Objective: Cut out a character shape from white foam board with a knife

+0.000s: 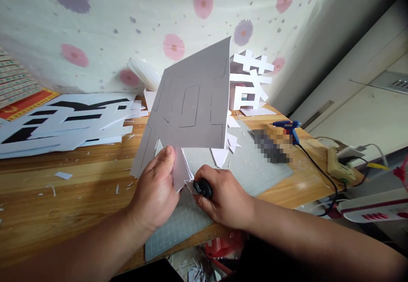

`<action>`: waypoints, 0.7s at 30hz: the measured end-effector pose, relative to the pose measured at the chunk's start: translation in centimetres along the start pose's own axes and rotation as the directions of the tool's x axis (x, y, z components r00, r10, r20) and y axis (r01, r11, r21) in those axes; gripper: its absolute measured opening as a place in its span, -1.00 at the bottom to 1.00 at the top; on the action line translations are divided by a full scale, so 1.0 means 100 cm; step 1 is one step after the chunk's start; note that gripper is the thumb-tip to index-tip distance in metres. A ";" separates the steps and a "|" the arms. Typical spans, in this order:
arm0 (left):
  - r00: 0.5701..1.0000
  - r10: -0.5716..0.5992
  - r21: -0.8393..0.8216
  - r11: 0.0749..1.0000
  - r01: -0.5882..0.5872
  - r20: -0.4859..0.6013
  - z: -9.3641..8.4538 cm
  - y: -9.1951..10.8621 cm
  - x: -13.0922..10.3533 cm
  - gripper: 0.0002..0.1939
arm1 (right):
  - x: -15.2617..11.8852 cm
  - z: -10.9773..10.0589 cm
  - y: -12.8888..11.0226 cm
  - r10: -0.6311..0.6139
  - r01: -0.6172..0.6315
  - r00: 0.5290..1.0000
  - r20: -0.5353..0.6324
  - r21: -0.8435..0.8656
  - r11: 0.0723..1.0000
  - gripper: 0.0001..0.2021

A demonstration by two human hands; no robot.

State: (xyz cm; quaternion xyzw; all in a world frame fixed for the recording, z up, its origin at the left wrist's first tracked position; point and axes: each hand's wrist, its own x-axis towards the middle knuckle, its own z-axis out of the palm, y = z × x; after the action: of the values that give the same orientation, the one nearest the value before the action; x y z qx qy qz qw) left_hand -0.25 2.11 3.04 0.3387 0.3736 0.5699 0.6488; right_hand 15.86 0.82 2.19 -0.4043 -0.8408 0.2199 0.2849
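A white foam board sheet is held up and tilted over the table. Cut or drawn lines run across its grey-looking face, including a rectangle near the middle. My left hand grips a narrow part at the lower edge, with the thumb lying on its face. Close beside it, my right hand is closed round a black-handled cutter. The cutter's tip is at the narrow lower strip of the board; its blade is hard to make out. A grey-green cutting mat lies below both hands.
White sheets with black shapes lie stacked at left. A white built-up character stands at the back right. Nearby are a blue glue gun with its cord, a blurred dark object and a power strip. Scraps litter the table.
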 end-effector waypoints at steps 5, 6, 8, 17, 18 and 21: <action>1.000 -0.001 -0.038 0.999 0.000 -0.024 0.000 -0.003 0.000 -0.48 | 0.000 0.001 0.001 0.017 -0.017 1.000 -0.012 0.001 1.000 -0.88; 1.000 -0.004 -0.049 0.999 0.003 -0.021 0.000 -0.003 0.000 -0.48 | -0.001 0.001 0.001 0.020 -0.020 1.000 -0.011 0.001 1.000 -0.89; 1.000 -0.012 -0.069 0.998 0.011 -0.021 0.001 -0.002 0.000 -0.48 | 0.000 0.001 0.001 0.023 -0.023 1.000 -0.010 0.000 1.000 -0.90; 0.999 -0.033 -0.134 0.991 0.029 -0.032 0.004 0.000 0.001 -0.45 | 0.002 -0.004 0.000 0.088 -0.082 0.996 0.028 -0.175 0.981 -0.84; 0.999 -0.033 -0.144 0.989 0.029 -0.031 0.004 0.000 0.002 -0.45 | 0.002 -0.004 0.001 0.095 -0.087 0.995 0.029 -0.197 0.977 -0.83; 0.998 -0.051 -0.156 0.987 0.047 -0.023 0.004 0.000 0.002 -0.45 | 0.004 -0.005 0.002 0.101 -0.091 0.995 0.025 -0.262 0.961 -0.83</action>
State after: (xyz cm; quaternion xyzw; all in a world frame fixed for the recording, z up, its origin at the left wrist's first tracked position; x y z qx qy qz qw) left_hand 0.08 2.27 3.18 0.2701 0.3449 0.5858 0.6818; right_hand 16.07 1.28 2.55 -0.4744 -0.8471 0.1287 0.2021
